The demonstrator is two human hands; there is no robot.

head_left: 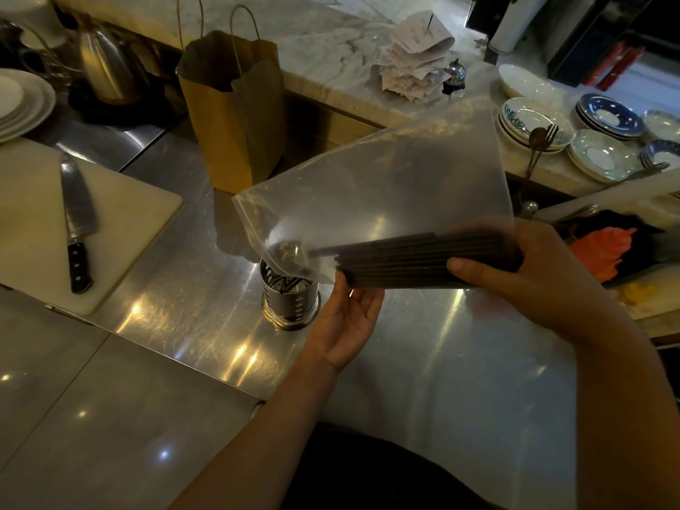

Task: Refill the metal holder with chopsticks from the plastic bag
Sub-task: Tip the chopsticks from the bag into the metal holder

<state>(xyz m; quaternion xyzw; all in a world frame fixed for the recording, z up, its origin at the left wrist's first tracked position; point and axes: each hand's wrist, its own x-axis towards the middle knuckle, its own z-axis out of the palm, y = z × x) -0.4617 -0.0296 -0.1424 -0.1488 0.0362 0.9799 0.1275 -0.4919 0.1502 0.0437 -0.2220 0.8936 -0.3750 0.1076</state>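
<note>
A clear plastic bag (386, 178) hangs in the air above the steel counter, its zip opening turned to the left. A bundle of dark chopsticks (412, 259) lies sideways along the bag's bottom. My right hand (522, 270) grips the bundle through the plastic at its right end. My left hand (349, 318) is palm up under the bundle's left end, its fingers touching the bag. The perforated metal holder (290, 300) stands on the counter just below the bag's lower left corner, with a few dark chopsticks inside.
A white cutting board (33, 230) with a large knife (75, 222) lies at the left. A brown paper bag (232, 104) stands behind the holder, a kettle (106, 64) farther back. Stacked plates (533, 127) and forks fill the right shelf; an orange cloth (596, 252) lies beside my right hand.
</note>
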